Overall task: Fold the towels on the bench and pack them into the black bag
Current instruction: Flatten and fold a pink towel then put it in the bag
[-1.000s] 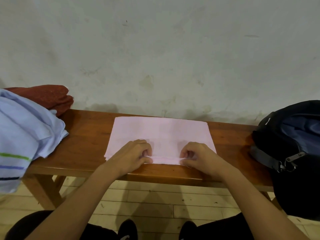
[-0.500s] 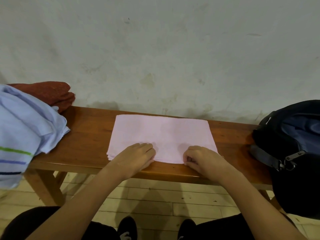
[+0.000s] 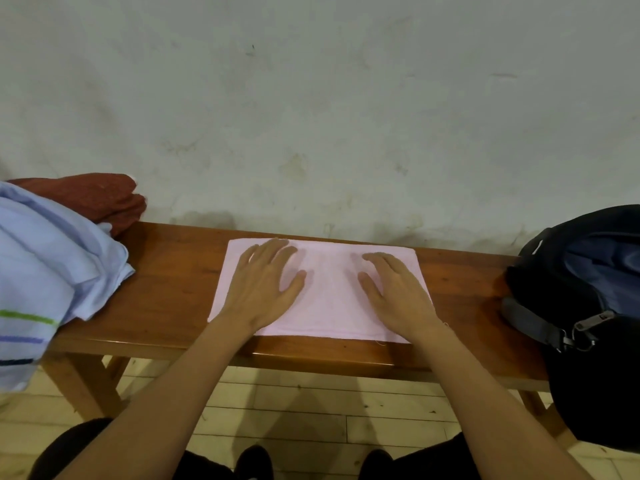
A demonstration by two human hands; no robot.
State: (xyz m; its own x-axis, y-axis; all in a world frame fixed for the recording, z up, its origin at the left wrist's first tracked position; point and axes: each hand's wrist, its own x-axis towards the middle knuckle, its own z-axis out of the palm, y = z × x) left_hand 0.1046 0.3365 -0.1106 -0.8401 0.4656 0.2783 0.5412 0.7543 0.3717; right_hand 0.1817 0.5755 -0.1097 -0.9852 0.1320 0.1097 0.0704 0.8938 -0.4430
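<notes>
Pink terry, folded to a flat rectangle, lies in the middle of the wooden bench (image 3: 166, 289): this pink towel (image 3: 325, 306) reaches from the bench's back edge by the wall almost to its front edge. Both hands lie flat on top of it with fingers straight and spread, pinching nothing. The left hand (image 3: 266, 289) presses the towel's left half, fingertips near its back-left corner; the right hand (image 3: 398, 296) presses the right half, its outer edge close to the towel's right border. A bare strip of pink shows between the 2 thumbs. At the bench's left end sit 2 more towels: a light blue towel (image 3: 45, 271) with green, violet and dark stripes, heaped and hanging over the front-left corner, and a red-brown towel (image 3: 93, 195) bunched behind it against the wall (image 3: 311, 98). So 3 towels in all are visible. At the right end stands 1 black bag (image 3: 588, 375), its top open on a blue-grey lining (image 3: 609, 271); whether anything lies inside is hard to tell from this angle. A grey strap with a metal clip (image 3: 585, 330) hangs at its front. Below the bench's front edge are pale floorboards (image 3: 311, 410) and 2 dark shoes.
</notes>
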